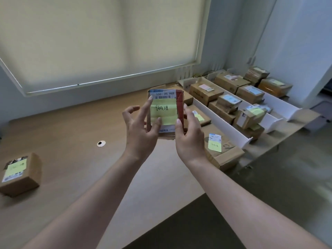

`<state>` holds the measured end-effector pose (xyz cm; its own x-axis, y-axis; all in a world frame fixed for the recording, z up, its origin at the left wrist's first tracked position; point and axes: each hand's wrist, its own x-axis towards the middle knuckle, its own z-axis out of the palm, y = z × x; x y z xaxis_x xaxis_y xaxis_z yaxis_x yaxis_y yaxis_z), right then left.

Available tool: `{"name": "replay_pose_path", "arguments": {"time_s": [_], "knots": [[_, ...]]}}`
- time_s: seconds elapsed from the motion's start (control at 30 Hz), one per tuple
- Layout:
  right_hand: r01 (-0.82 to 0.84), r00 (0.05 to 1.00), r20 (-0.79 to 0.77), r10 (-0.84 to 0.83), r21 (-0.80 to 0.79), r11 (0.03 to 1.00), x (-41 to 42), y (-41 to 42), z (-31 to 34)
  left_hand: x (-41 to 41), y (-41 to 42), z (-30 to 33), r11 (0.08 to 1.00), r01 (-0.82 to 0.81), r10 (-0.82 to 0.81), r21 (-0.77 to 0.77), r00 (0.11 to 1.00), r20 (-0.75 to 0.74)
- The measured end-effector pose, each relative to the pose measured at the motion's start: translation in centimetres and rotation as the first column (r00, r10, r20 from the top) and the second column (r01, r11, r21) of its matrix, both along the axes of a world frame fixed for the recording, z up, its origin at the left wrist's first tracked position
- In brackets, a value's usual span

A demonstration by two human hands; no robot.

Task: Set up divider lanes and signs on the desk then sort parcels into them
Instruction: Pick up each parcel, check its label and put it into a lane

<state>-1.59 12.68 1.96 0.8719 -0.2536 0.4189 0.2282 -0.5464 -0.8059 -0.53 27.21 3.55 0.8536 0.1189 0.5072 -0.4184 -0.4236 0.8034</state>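
Observation:
Both my hands hold up a small cardboard parcel (166, 112) above the desk, its face turned to me. It carries a shipping label and a yellow sticky note with handwriting. My left hand (140, 126) grips its left edge, thumb on the note, index finger along the side. My right hand (188, 133) grips the right edge beside a red strip. To the right, white divider strips (222, 121) form lanes filled with several brown parcels (226, 105). A white sign card (187, 85) stands at the lanes' far end.
One brown parcel with a yellow note (21, 174) lies alone at the desk's left. Another noted parcel (224, 151) sits at the desk's front right edge. A cable hole (101, 143) marks the wooden desk (71, 123). A blind-covered window rises behind; floor lies right.

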Motion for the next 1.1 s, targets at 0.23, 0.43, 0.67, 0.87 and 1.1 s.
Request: {"name": "replay_pose_path", "arguments": {"time_s": [0.23, 0.43, 0.67, 0.87, 1.1], "knots": [[-0.041, 0.997, 0.057, 0.049, -0.133, 0.99, 4.3, -12.2, 0.9, 4.2, -11.6, -0.2, 0.973, -0.127, 0.096, 0.193, 0.982, 0.164], [-0.056, 0.998, 0.01, 0.06, -0.225, 0.973, 8.8, -18.3, -0.2, 8.8, -18.1, -1.4, 0.947, -0.143, 0.103, 0.287, 0.983, 0.153], [-0.073, 0.995, -0.082, 0.049, -0.323, 0.944, 17.9, -21.7, -3.2, 18.2, -21.6, -5.7, 0.946, -0.119, 0.109, 0.301, 0.993, 0.052], [-0.099, 0.982, -0.188, 0.034, -0.348, 0.932, 27.1, -23.2, -6.6, 27.1, -22.9, -10.5, 0.958, -0.034, 0.053, 0.286, 0.997, -0.058], [-0.145, 0.951, -0.306, 0.04, -0.331, 0.932, 34.7, -24.6, -10.5, 34.1, -23.7, -15.3, 0.958, 0.076, -0.02, 0.277, 0.979, -0.201]]}}
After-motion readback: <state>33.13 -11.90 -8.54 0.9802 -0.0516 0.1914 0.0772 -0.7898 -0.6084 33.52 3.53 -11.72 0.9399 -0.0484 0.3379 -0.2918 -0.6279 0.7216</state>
